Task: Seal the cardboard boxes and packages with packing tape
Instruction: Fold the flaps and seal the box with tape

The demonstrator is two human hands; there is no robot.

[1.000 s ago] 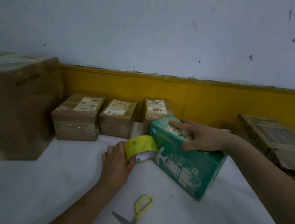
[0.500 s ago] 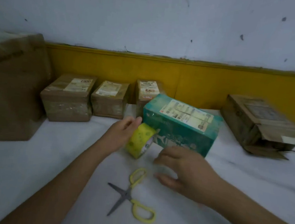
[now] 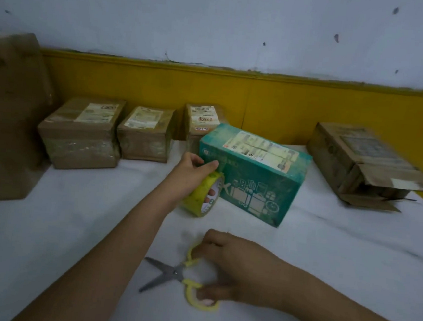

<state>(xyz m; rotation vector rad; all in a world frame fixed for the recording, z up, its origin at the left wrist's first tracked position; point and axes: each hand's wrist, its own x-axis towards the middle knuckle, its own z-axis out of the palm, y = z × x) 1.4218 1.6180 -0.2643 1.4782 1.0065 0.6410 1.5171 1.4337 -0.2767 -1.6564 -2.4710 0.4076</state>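
Centre of frame: my left hand (image 3: 191, 170) grips the yellow roll of packing tape (image 3: 199, 197) from above, fingers curled round its rim, one fingertip showing through the core. The roll is held on edge just beside the left front corner of the teal printed cardboard box (image 3: 252, 179); cannot tell if the two touch. The teal box sits on the white surface (image 3: 71, 225), white shipping label on its top face. Lower centre: my right hand (image 3: 234, 272) rests on the yellow-handled scissors (image 3: 177, 276), fingers curled at the far loop, thumb at the near loop. The scissors lie flat, grey blades parted and pointing to the left of the frame. Along the back, against the yellow wall band (image 3: 262, 98), is a row of three small brown taped parcels with labels: left (image 3: 79, 133), middle (image 3: 145, 134), right (image 3: 201, 121), the last partly behind the teal box. Far left edge: a tall brown cardboard carton (image 3: 7, 117). Upper right: a flat brown cardboard box (image 3: 358, 163), its end flaps hanging open.
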